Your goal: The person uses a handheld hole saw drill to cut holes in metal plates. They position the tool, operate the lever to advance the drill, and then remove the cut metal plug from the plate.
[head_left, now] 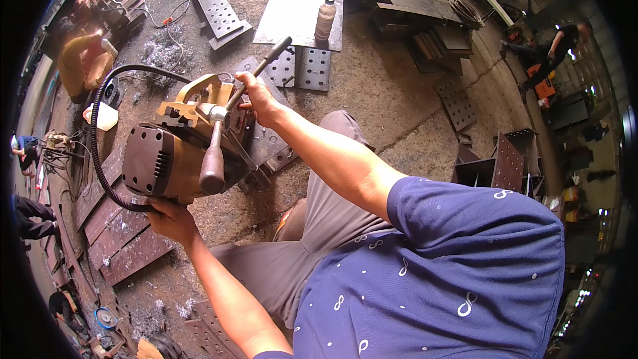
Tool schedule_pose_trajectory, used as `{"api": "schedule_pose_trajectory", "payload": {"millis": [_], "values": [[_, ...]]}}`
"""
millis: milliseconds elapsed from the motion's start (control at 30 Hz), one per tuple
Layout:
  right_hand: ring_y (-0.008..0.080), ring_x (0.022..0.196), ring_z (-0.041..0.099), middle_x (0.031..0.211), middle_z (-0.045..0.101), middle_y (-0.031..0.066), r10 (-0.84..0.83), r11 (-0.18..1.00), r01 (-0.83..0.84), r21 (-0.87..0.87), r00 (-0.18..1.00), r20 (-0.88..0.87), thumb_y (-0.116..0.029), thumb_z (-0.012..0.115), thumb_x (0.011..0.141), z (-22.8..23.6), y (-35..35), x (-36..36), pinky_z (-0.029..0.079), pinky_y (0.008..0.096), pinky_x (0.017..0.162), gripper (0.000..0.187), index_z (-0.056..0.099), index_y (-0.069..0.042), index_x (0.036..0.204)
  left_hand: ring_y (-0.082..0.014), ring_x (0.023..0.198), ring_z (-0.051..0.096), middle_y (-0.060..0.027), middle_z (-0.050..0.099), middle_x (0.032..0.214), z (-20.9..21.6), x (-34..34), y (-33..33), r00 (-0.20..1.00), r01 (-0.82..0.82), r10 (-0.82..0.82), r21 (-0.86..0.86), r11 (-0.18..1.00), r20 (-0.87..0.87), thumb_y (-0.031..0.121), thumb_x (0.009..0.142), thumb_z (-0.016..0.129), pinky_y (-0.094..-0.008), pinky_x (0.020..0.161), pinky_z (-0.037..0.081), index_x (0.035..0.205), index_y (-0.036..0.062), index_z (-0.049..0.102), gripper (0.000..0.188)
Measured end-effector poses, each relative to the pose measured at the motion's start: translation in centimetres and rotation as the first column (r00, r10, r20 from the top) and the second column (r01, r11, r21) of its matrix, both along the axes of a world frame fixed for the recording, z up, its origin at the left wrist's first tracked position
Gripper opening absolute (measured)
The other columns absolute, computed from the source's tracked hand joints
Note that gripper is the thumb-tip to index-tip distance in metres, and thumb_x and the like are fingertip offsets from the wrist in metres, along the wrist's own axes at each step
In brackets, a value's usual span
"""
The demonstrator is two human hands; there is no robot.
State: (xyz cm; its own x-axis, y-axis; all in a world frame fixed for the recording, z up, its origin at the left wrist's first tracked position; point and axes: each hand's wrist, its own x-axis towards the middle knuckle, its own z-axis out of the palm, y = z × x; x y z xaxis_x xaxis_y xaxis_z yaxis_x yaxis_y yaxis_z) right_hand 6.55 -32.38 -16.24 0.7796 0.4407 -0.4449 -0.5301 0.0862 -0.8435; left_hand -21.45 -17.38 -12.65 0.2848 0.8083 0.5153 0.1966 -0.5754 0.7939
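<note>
A yellow-brown and black magnetic drill stands in front of me, with a black ribbed cable hose looping round its far side. My right hand is closed around one bar of its feed handle. Another arm of that handle ends in a brown grip pointing toward me. Low on the motor housing, beside the hose end, my left hand is closed against it, its fingertips partly hidden underneath. Below the drill lies a steel plate with holes; the cutting end is out of sight.
Drilled plates and a pale sheet bearing a bottle lie beyond. Brown steel plates and metal shavings cover the ground at left. Stacked steel stands back right. Other people are at both edges.
</note>
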Motion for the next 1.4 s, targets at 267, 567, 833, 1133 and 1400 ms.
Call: {"api": "schedule_pose_trajectory", "payload": {"millis": [267,567,833,1133,1400], "values": [[0.0274,0.102,0.059,0.15,0.045,0.0119,-0.052,0.999,0.052,0.005,0.998,0.041,-0.065,0.062,0.084,-0.1,0.0,0.2,0.046,0.043,0.077,0.079,0.045,-0.016,0.144,-0.0177,0.071,0.062,-0.0158,0.067,0.081,-0.2,0.6,-0.3,0.995,0.019,-0.016,-0.025,1.0,0.096,0.029,0.109,0.049,-0.035,0.061,0.05,0.098,-0.0065,0.062,0.039],[0.0302,0.12,0.06,0.132,0.06,0.0217,0.005,0.982,0.035,-0.186,0.978,0.209,-0.048,0.066,0.094,6.0,-0.9,-1.8,0.055,0.0442,0.092,0.068,0.049,0.0,0.139,-0.0236,0.07,0.062,-0.0165,0.064,0.079,-1.3,-0.3,0.8,0.997,0.062,-0.063,0.015,0.998,0.053,0.028,0.109,0.047,-0.0377,0.063,0.05,0.097,-0.0047,0.06,0.037],[0.0297,0.132,0.059,0.137,0.064,0.0206,0.257,0.957,-0.224,-0.185,0.354,0.899,-0.022,0.063,0.101,18.0,-5.6,-11.4,0.046,0.0399,0.11,0.048,0.055,0.002,0.141,-0.038,0.078,0.066,-0.0182,0.067,0.083,-0.3,-0.1,0.4,0.997,0.075,-0.075,0.046,0.996,0.014,0.03,0.105,0.052,-0.0478,0.071,0.051,0.097,0.0004,0.066,0.033],[0.0402,0.075,0.071,0.079,0.071,0.0202,0.651,0.124,-0.392,-0.912,-0.661,0.373,-0.038,0.068,0.097,22.2,-0.7,-17.8,0.058,0.0472,0.068,0.038,0.07,-0.001,0.101,-0.0442,0.081,0.06,-0.0179,0.063,0.09,0.6,-0.7,1.3,0.986,0.164,-0.161,0.143,0.976,-0.031,0.028,0.101,0.057,-0.0534,0.073,0.045,0.097,0.0029,0.064,0.026],[0.0402,0.072,0.072,0.068,0.069,0.0207,0.613,-0.118,-0.123,-0.985,-0.79,0.025,-0.045,0.066,0.092,23.0,0.5,-18.5,0.059,0.0486,0.069,0.048,0.075,-0.001,0.078,-0.0404,0.077,0.059,-0.0148,0.058,0.087,-0.1,-0.5,2.1,0.985,0.171,-0.175,0.269,0.948,-0.011,0.026,0.099,0.059,-0.0513,0.072,0.045,0.097,0.0058,0.057,0.021]]}}
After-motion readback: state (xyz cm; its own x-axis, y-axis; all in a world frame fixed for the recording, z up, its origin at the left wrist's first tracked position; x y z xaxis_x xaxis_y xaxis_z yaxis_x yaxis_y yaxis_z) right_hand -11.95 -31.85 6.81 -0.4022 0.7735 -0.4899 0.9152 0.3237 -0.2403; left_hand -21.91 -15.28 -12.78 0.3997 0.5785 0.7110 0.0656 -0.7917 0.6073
